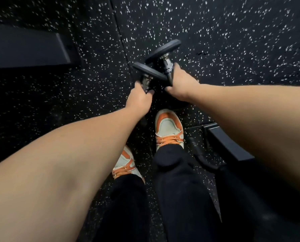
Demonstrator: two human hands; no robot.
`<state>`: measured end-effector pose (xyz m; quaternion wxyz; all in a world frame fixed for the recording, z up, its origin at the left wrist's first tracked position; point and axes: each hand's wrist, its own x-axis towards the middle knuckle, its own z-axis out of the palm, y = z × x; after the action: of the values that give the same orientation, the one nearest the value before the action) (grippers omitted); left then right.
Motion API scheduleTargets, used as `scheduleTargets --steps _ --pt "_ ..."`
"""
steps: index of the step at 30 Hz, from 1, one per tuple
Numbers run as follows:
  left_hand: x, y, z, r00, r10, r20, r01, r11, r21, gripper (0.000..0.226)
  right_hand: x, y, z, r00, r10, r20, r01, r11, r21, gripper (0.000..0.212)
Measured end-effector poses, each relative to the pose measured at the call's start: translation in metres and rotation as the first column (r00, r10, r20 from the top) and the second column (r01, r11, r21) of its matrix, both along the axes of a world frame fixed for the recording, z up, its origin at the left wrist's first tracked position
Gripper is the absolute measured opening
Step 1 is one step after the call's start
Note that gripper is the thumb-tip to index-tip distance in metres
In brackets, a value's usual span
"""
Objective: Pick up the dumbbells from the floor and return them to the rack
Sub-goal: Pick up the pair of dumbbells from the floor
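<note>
Two black dumbbells are in hand, just ahead of the toes of the orange-and-white sneakers (169,127). The left dumbbell (146,74) sits in the left hand (139,99), whose grip is closed around its metal handle; the right dumbbell (164,52) sits in the right hand (182,84), its grip likewise wrapped shut on the handle. Each long axis runs away from the person, tilted forward and a little to the left, so the far plates lead and the near ends hide under the hands. The two far plates lie close together, the right one slightly beyond the left. Whether they have left the speckled rubber floor (241,41) is hard to tell; this looks like the pick-up step. Next, I judge, comes standing up and carrying both to the rack, which is not in view. Dark equipment frames (227,145) stand on either side.
</note>
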<state>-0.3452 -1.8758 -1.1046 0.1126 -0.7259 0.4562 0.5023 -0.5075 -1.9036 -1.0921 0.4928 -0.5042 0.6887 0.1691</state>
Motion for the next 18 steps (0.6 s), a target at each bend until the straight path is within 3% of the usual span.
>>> scheduleTargets --steps 6,13,18 --pt "0.003 -0.002 -0.012 0.999 0.048 0.004 -0.048 0.998 0.034 0.040 0.008 0.000 -0.016 0.974 -0.217 0.062 0.221 0.973 -0.066 0.042" --pt "0.022 -0.007 0.015 0.982 0.183 0.053 -0.185 0.982 0.031 0.035 0.012 0.006 0.006 0.951 -0.300 0.073 0.304 0.951 -0.049 0.027" --pt "0.037 -0.003 0.078 0.926 0.376 0.021 -0.377 0.926 0.026 0.035 0.009 0.008 0.068 0.949 -0.303 0.089 0.309 0.950 -0.055 0.025"
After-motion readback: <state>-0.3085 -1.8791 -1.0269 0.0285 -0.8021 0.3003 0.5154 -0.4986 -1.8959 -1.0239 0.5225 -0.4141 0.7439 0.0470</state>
